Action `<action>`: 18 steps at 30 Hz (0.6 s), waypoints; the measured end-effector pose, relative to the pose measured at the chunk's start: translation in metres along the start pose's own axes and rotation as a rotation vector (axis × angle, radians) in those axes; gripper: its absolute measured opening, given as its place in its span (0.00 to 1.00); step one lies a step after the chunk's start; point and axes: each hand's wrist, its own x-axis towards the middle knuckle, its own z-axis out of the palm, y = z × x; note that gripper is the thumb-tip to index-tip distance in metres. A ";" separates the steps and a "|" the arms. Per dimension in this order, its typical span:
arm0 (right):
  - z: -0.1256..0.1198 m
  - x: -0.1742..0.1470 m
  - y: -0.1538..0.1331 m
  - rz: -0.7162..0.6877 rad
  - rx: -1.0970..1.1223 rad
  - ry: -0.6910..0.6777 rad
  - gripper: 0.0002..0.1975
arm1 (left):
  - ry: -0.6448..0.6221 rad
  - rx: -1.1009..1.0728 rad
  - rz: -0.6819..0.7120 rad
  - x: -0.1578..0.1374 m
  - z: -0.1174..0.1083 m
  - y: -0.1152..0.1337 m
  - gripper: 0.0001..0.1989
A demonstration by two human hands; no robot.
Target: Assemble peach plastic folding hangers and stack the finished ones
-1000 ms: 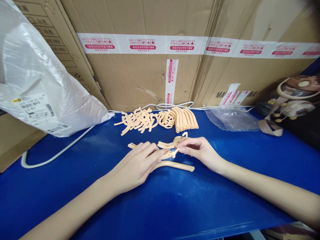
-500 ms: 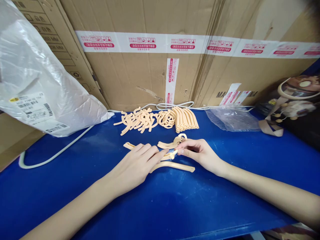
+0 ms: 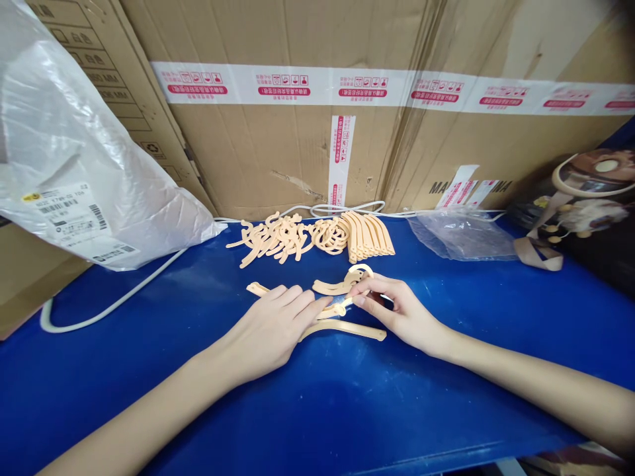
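My left hand (image 3: 275,324) lies palm down over a beige plastic hanger arm (image 3: 256,289), its fingers closed around it against the blue table. The arm's end sticks out left of the hand, and its other end (image 3: 339,309) shows by my index fingertip. With thumb and fingers pinched, my right hand (image 3: 397,311) holds a beige hanger hook (image 3: 364,270); its curved top rises above the fingers and its lower end meets the arm. Just behind lies another hanger arm (image 3: 331,287). A loose curved hanger arm (image 3: 352,327) rests in front, partly under my left hand.
At the back lie a heap of beige hooks (image 3: 275,238), several curved pieces (image 3: 330,235) and a row of hanger arms (image 3: 370,235). A clear plastic bag (image 3: 461,235), white cable (image 3: 114,311), white parcel bag (image 3: 94,165), cardboard boxes (image 3: 278,152) and a dark bag (image 3: 590,218) surround the table (image 3: 317,410).
My right hand has shifted slightly and its fingers have bent more around the hook, whose top has tipped a little to the right. My left hand stays nearly in place.
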 end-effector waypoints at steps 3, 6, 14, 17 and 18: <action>0.000 0.000 0.001 -0.010 -0.022 0.004 0.11 | -0.042 -0.029 0.001 -0.002 0.000 0.000 0.19; 0.001 0.001 0.003 -0.012 -0.026 0.011 0.10 | -0.053 -0.049 0.005 -0.002 0.001 0.000 0.20; 0.000 0.000 0.001 -0.019 -0.054 0.004 0.10 | -0.077 -0.045 -0.012 0.002 -0.002 0.005 0.20; 0.000 0.000 -0.001 -0.023 -0.069 -0.014 0.10 | -0.093 -0.050 -0.019 0.003 -0.003 0.007 0.20; 0.000 0.000 -0.002 -0.018 -0.072 -0.020 0.10 | -0.094 -0.045 -0.015 0.003 -0.003 0.007 0.20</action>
